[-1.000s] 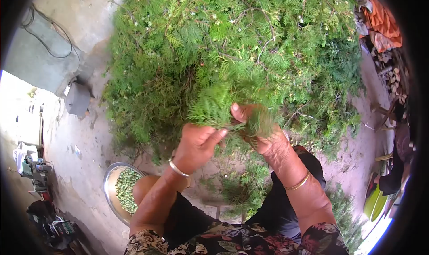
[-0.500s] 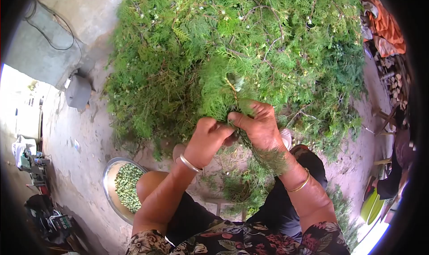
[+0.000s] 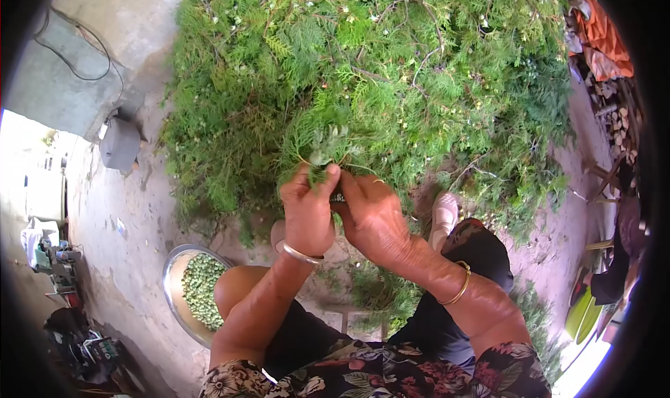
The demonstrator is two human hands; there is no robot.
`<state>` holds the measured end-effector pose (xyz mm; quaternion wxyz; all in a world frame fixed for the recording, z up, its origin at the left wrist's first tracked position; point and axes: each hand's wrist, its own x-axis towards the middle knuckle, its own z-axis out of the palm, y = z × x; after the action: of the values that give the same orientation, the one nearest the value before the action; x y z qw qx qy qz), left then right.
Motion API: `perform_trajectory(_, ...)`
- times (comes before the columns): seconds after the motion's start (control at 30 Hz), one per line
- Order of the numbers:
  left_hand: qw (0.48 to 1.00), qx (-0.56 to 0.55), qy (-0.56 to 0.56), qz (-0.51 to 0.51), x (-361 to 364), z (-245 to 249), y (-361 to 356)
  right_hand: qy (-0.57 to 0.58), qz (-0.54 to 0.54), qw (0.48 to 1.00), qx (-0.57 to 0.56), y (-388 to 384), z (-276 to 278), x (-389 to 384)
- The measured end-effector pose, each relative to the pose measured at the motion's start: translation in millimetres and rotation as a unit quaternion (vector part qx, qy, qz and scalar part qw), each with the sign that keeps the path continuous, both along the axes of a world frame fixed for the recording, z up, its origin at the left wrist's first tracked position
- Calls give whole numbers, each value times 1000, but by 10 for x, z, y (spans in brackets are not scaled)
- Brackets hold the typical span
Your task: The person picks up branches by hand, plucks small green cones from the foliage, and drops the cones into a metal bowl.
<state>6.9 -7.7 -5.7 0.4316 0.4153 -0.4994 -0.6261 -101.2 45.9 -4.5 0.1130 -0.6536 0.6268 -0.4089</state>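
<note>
A leafy evergreen sprig [image 3: 326, 147] with pale green cones near its tip stands up from my left hand [image 3: 306, 213]. The left thumb presses it against curled fingers. My right hand [image 3: 377, 220] is closed right beside the left one, its fingertips meeting the lower part of the sprig. What those right fingers grip is mostly hidden by the hands. Just beyond both hands spreads a large heap of cut evergreen branches [image 3: 377, 70], dotted with small pale cones.
By my left knee sits a metal basin [image 3: 169, 297] with small green cones [image 3: 201, 290] in it. Loose greenery [image 3: 380, 286] lies between my feet. A grey bucket-like container [image 3: 120, 143] stands at left. Firewood [image 3: 618, 126] and orange cloth [image 3: 604, 42] are along the right.
Both hands have shifted left, and the right hand has turned with its back upward. The greenery that hung over my right wrist is gone from there. The basin has not moved.
</note>
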Motion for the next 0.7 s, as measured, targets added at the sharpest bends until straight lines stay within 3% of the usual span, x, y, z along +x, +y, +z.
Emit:
perform_trajectory(0.03, 982, -97, -154, 51, 45, -203, -22, 27, 10, 1000, -5, 11, -8, 26)
perform_trajectory(0.07, 982, -97, -155, 52, 61, -191, -53, 55, 21, 998, -11, 20, -21, 47)
perform_trajectory(0.13, 998, 39, -23, 50, 83, -139, -174, 53, 32, 998, -30, 34, -16, 43)
perform_trajectory(0.2, 1000, -3, 7, 3, 148, -123, -232, 89, 118, 989, 11, 72, 157, -4)
perform_trajectory(0.23, 990, -110, -89, -6, 196, -158, -253, 88, 121, 989, 11, 57, 160, -38)
perform_trajectory(0.3, 912, -288, -283, -71, 364, -105, -322, -12, 105, 986, -131, -11, 165, -152)
perform_trajectory(0.33, 913, -285, -282, -70, 366, -97, -299, -11, 106, 986, -128, -29, 210, -217)
perform_trajectory(0.4, 937, -250, -241, -29, 334, -71, -237, -139, -97, 985, -22, -52, 360, -344)
perform_trajectory(0.43, 999, -53, -3, 3, 268, 3, -182, -138, -99, 985, -18, -70, 390, -384)
perform_trajectory(0.5, 997, -68, -32, -28, 289, 123, -232, -364, -117, 922, 57, -94, 422, -441)
perform_trajectory(0.6, 997, -63, -28, -42, 283, 163, -254, -303, -57, 945, 106, -54, 373, -429)
perform_trajectory(0.67, 987, 124, 95, -28, 250, 254, -254, -271, -42, 960, 51, -70, 238, -404)
perform_trajectory(0.7, 987, 124, 96, -29, 247, 238, -244, -195, -52, 979, 25, -76, 229, -399)
